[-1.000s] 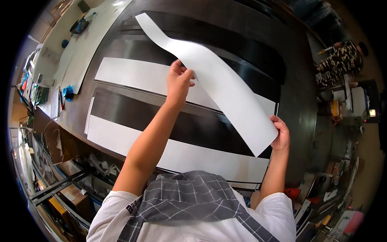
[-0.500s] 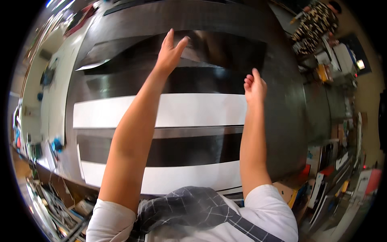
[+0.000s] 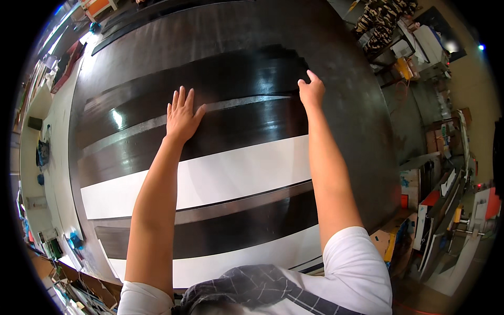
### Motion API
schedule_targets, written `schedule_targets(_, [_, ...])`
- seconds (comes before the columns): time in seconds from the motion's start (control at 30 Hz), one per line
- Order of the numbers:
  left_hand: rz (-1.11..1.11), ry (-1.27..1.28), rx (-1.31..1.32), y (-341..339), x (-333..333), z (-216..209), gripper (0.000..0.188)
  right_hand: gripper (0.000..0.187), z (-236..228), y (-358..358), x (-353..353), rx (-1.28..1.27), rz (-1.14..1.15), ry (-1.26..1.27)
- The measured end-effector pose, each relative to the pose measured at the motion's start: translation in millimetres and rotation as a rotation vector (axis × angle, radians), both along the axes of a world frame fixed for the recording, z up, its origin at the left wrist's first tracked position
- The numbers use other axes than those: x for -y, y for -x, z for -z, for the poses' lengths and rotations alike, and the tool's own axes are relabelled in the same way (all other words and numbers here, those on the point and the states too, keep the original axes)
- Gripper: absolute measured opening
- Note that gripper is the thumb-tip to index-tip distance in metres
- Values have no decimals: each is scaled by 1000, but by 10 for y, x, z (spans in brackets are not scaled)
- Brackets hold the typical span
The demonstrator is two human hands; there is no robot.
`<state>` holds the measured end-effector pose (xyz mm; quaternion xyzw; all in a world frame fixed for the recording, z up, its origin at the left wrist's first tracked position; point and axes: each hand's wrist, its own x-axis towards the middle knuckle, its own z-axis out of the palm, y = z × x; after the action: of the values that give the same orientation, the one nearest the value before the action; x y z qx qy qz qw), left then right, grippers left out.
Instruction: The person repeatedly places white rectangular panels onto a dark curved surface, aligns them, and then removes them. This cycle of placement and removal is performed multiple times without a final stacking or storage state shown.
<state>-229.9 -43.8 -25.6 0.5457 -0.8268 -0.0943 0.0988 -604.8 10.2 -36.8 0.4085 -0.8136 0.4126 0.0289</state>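
Observation:
A long glossy black sheet (image 3: 236, 73) lies across the far part of the dark table (image 3: 352, 131). My left hand (image 3: 182, 119) rests palm down by its near edge, fingers spread, holding nothing. At the sheet's right end is my right hand (image 3: 312, 93), its thumb and forefinger apart and the other fingers curled. Whether it still touches the sheet is hard to see. Nearer to me lies a second black strip (image 3: 252, 123), then a white strip (image 3: 241, 168). Closer still come another black strip (image 3: 247, 223) and another white strip (image 3: 241, 268), both partly behind my forearms.
More dark strips (image 3: 157, 16) lie along the table's far edge. A pale bench (image 3: 58, 173) with small tools runs along the left. Beyond the right edge a person in camouflage clothing (image 3: 380, 21) stands near a cluttered workbench (image 3: 428, 50). Boards and boxes (image 3: 436, 205) crowd the right.
The far black sheet was raised and curved; now it lies flat. My left hand came down and left onto it. My right hand's thumb and forefinger have parted. The view has tilted.

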Motion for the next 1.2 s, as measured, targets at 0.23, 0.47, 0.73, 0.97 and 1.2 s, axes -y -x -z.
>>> schedule_targets(0.23, [-6, -25, 32, -22, 48, 8, 70, 31, -344, -381, -43, -183, -38, -128])
schedule_targets(0.47, [26, -48, -13, 15, 64, -30, 69, 21, 46, 540, 497, 172, -9, -434])
schedule_targets(0.73, [16, -38, 6, -79, 23, 42, 71, 33, -280, 521, 539, 269, -96, -318])
schedule_targets(0.97, [19, -58, 4, -15, 35, 18, 71, 34, -495, 105, 238, -145, -156, -205])
schedule_targets(1.2, [-23, -73, -464, -117, 101, 89, 67, 16, -878, -403, -162, -351, -222, -101])
